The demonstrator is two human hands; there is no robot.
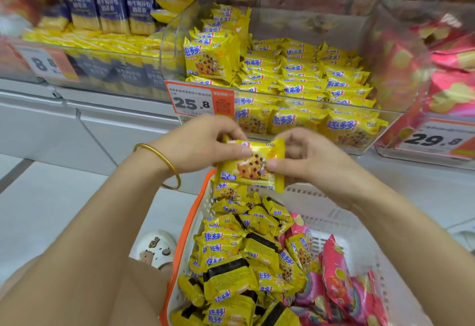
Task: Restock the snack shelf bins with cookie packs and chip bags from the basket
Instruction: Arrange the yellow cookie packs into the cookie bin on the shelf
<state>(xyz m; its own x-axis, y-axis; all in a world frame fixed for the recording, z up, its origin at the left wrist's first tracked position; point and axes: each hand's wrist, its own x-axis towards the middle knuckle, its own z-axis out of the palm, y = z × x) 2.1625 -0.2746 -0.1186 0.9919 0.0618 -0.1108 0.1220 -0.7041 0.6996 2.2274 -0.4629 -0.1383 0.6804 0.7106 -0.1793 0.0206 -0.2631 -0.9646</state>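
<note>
Head view: left hand [203,143] and right hand [308,161] pinch cookie pack [253,171] above basket [334,210].

Basket [198,212] below the shelf bin [295,104]; cookie packs [231,246] fill its left, chip bags [339,282] its right.

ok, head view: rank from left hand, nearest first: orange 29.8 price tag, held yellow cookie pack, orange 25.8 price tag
1. Yellow cookie pack: in the left hand.
2. Orange 25.8 price tag: just above.
3. Orange 29.8 price tag: far right.
</note>
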